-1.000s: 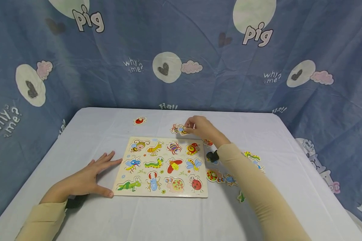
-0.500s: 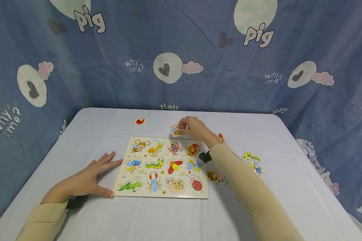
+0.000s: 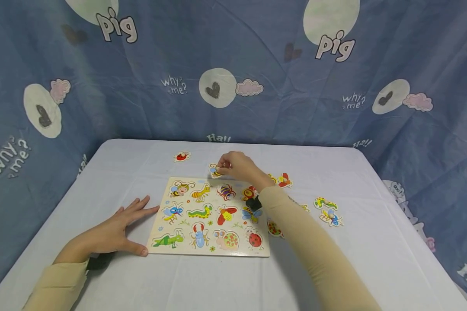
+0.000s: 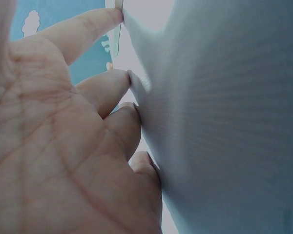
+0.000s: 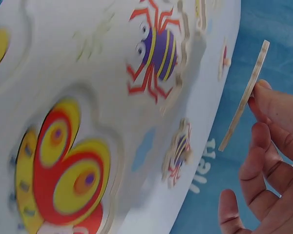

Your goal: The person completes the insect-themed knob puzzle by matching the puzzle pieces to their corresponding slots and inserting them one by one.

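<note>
My right hand (image 3: 239, 166) pinches a bee puzzle piece (image 3: 215, 171) just beyond the far edge of the insect puzzle board (image 3: 186, 249). In the right wrist view this piece (image 5: 245, 97) appears edge-on, raised off the table, between thumb and fingers. A spider piece (image 5: 179, 153) lies on the table past the board there; the hand hides it in the head view. My left hand (image 3: 114, 229) rests on the cloth with fingers spread, its index fingertip and thumb touching the board's left edge. The left wrist view shows its palm (image 4: 53, 141) and fingertips on the cloth.
A ladybug piece (image 3: 182, 156) lies alone at the back. Right of the board are a red-winged piece (image 3: 285, 180), a caterpillar piece (image 3: 325, 203), a blue-winged insect piece (image 3: 331, 217) and a snail piece (image 3: 274, 228). My right forearm covers others. A patterned curtain (image 3: 233, 116) stands behind.
My right hand has moved left along the board's far edge, carrying the bee piece away from the spider piece. The forearm now uncovers pieces at the right. My left hand has stayed put.
</note>
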### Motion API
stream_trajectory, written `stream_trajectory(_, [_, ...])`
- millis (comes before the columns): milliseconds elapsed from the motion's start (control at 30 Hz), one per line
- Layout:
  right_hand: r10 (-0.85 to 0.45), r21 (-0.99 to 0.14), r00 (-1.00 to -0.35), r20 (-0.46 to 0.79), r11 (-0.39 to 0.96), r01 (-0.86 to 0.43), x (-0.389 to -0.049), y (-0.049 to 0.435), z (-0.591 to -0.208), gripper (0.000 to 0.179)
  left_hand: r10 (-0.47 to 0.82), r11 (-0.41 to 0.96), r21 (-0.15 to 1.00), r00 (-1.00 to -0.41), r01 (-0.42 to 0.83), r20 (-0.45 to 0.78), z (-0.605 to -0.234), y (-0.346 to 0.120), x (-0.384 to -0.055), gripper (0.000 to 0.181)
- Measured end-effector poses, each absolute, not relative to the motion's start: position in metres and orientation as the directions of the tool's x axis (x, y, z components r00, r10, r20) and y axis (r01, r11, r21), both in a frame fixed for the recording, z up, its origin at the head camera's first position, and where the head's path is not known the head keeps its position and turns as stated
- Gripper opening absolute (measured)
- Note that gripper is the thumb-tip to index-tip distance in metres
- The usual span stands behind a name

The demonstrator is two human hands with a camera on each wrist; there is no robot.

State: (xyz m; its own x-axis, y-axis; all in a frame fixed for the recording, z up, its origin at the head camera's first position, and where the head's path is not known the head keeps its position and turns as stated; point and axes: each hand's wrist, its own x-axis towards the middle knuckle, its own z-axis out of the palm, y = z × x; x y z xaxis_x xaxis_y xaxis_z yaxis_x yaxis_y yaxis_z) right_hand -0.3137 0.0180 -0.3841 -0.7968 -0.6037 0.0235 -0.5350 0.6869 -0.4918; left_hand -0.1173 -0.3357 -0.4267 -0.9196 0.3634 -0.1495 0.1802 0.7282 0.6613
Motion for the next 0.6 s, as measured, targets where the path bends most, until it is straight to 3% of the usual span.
stream_trajectory(600, [-0.609,-0.466,-0.793,-0.035,0.712,-0.526,-0.298,-0.031,-0.388,0.017,0.353,0.747,0.642,-0.922,0.174,-0.161,-0.426,-0.333,-0.118,0.116])
